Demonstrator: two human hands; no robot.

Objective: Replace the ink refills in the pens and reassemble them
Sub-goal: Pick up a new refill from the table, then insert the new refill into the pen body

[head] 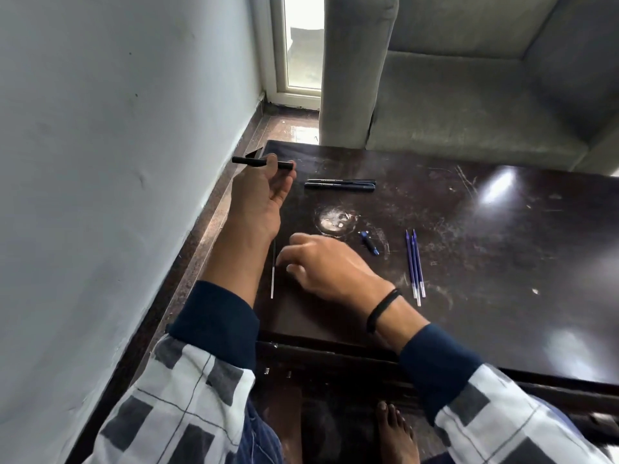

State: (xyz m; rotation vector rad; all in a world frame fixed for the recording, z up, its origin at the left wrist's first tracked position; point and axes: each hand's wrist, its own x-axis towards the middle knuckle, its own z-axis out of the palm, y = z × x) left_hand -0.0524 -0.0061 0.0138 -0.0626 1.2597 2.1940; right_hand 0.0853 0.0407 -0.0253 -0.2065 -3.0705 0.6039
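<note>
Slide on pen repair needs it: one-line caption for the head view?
Left hand holds a black pen barrel; right hand hovers beside a thin refill.

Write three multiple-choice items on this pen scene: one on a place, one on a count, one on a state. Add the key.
1. Where do the blue refills lie?
A) on the sofa
B) on the table, to the right of the right hand
C) on the floor

2. How many black pens lie side by side on the far part of the table?
A) two
B) four
C) none

3. What is the left hand doing?
A) lying flat on the table
B) gripping a black pen barrel
C) holding a cup

Key: 1 B, they rest on the dark tabletop past that hand; 2 A, one pair lies together; 3 B, its fingers curl round the raised barrel.
</note>
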